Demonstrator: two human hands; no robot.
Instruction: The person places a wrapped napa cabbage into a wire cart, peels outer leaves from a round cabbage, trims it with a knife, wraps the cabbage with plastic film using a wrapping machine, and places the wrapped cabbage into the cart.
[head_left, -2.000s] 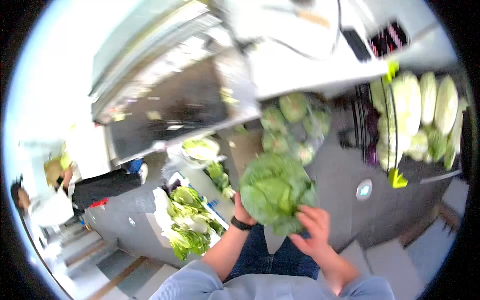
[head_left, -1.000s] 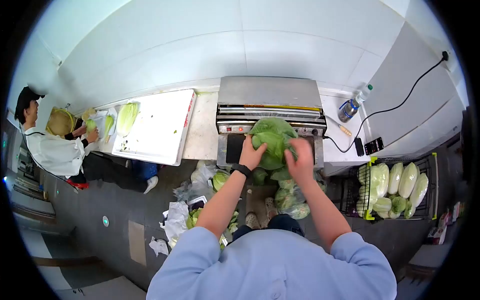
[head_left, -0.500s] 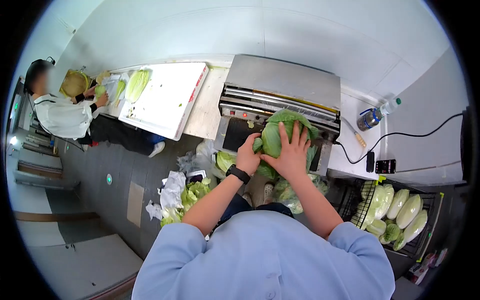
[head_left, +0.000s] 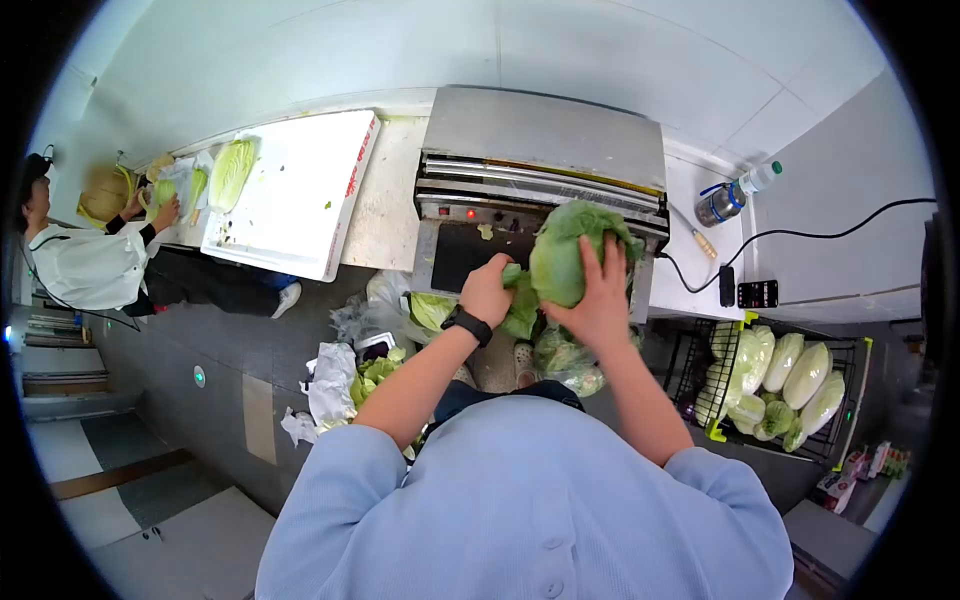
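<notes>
Head view: a green cabbage [head_left: 562, 262] is held at two o'clock from the picture's centre, over the front of a steel machine [head_left: 540, 130]; whether it also rests there cannot be told. At its five o'clock it is gripped by the right hand [head_left: 598, 305], whose fingers are spread wide across its side. At eight o'clock, a loose leaf [head_left: 521, 312] is pinched by the left hand [head_left: 486, 294], its fingers drawn narrow. Taken from the cabbage, a knife [head_left: 704, 243] and a bottle [head_left: 720, 205] are seen towards three o'clock, and a wire basket [head_left: 848, 430] filled with pale cabbages [head_left: 806, 375] is set at four. At nine, a white tray [head_left: 290, 200] is seen, with a co-worker [head_left: 90, 268] beyond.
</notes>
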